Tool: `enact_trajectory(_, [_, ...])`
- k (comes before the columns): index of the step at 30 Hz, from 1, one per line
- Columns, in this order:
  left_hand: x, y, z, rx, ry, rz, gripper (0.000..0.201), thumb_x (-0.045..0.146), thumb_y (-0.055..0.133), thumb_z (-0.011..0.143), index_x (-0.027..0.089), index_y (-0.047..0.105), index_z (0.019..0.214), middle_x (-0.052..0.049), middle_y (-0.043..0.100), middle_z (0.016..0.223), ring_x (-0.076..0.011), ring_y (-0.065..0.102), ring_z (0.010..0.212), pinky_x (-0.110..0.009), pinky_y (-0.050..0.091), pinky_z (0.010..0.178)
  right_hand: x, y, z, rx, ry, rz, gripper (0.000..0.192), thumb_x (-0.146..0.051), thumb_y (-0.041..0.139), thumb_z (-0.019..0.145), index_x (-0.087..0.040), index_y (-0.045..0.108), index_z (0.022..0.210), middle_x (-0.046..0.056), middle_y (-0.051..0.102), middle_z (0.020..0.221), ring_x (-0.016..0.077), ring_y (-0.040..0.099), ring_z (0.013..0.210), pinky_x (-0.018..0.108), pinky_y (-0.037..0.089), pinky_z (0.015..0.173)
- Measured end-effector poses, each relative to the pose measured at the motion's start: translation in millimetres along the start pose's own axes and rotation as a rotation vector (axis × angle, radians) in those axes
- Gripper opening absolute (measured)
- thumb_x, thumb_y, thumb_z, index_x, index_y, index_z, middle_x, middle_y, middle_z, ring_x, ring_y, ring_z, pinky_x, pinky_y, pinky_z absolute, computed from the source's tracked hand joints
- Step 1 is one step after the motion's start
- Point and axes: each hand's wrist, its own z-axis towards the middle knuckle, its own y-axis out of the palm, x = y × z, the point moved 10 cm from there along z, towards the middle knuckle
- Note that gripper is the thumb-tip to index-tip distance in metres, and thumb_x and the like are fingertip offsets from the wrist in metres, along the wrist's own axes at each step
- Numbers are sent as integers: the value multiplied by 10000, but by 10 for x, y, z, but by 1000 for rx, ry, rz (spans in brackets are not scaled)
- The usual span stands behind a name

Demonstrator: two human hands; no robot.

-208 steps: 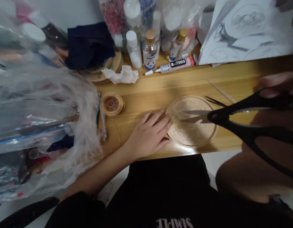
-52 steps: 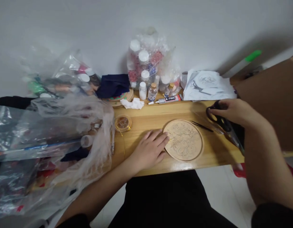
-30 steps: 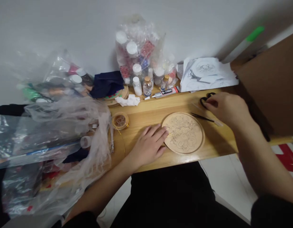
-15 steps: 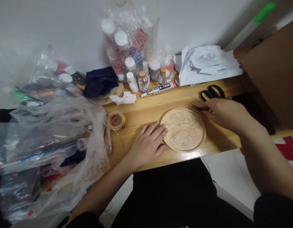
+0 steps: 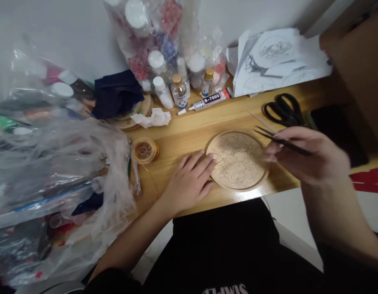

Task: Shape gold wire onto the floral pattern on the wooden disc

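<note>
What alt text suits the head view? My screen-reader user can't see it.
The right hand holds black tweezers beside a round engraved wooden disc, whose left edge the left hand presses flat. Black scissors, a glue tube and a wire spool lie on the wooden table.

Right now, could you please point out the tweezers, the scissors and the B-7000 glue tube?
tweezers (image 5: pixel 282 141): head view, on the black shaft held in the right hand.
scissors (image 5: pixel 282 110): head view, on the black handles.
B-7000 glue tube (image 5: pixel 212 100): head view, on the label.
</note>
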Motion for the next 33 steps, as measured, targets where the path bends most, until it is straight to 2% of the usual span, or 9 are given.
enact_trajectory(3, [-1, -2, 4, 6, 4, -4, 442, 346, 526, 944, 120, 530, 1324, -60, 551, 1409, -277, 445, 1308, -428, 356, 1081, 83, 78, -30, 24, -21, -186, 167, -198, 748, 731, -274, 762, 879, 7, 741, 759, 135, 704, 689, 272, 572, 682])
enact_trajectory(6, [-9, 3, 8, -1, 2, -15, 436, 340, 526, 944, 118, 533, 1319, -68, 547, 1413, -277, 438, 1316, -434, 360, 1082, 44, 102, -35, 109, -85, -378, 131, -251, 750, 750, -230, 731, 878, -13, 700, 690, 101, 653, 600, 226, 535, 598])
enact_trajectory(9, [-10, -2, 10, 2, 3, -23, 432, 329, 525, 942, 115, 534, 1317, -81, 552, 1406, -278, 442, 1312, -442, 369, 1075, -15, 159, -14, 117, -134, -595, 137, -337, 686, 808, -204, 693, 841, -17, 653, 631, 100, 595, 529, 237, 475, 518])
enact_trajectory(13, [-8, -5, 9, 8, 5, -26, 428, 326, 516, 945, 109, 539, 1313, -95, 560, 1395, -282, 447, 1306, -451, 389, 1063, -43, 175, 1, 110, -155, -859, 168, -372, 636, 841, -214, 694, 833, 4, 698, 728, 131, 613, 583, 278, 464, 547])
enact_trajectory(17, [-12, -1, 8, 0, -1, -32, 432, 327, 530, 941, 107, 540, 1312, -89, 553, 1404, -289, 450, 1307, -457, 391, 1068, -78, 178, -1, 95, -192, -1032, 201, -390, 620, 845, -225, 729, 877, 16, 739, 821, 151, 631, 621, 305, 463, 556])
enact_trajectory(20, [-16, 3, 7, -9, -6, -38, 437, 329, 530, 939, 112, 536, 1318, -95, 543, 1412, -286, 441, 1317, -459, 380, 1082, -34, 152, 15, 52, -161, -1043, 203, -400, 659, 809, -239, 747, 894, 17, 753, 861, 173, 675, 688, 311, 500, 583])
enact_trajectory(25, [-13, 23, 4, -28, -3, -25, 445, 334, 504, 951, 113, 523, 1337, -83, 514, 1444, -288, 426, 1329, -453, 361, 1092, -11, 108, 6, 56, -119, -961, 193, -367, 713, 779, -225, 756, 901, 41, 758, 850, 169, 688, 703, 290, 539, 610])
enact_trajectory(29, [-12, 35, -1, -30, 2, -16, 444, 332, 481, 959, 114, 520, 1344, -65, 498, 1462, -291, 417, 1334, -454, 354, 1089, -91, 304, -48, 34, -252, -833, 134, -305, 690, 821, -245, 740, 929, 37, 752, 949, 183, 704, 857, 299, 572, 690])
enact_trajectory(33, [-20, 49, 2, -41, -2, -33, 451, 329, 485, 956, 110, 516, 1349, -62, 487, 1472, -297, 407, 1342, -465, 351, 1091, -59, 545, -102, -14, -372, -785, 126, -242, 672, 840, -253, 724, 954, 23, 748, 960, 180, 705, 904, 331, 584, 798])
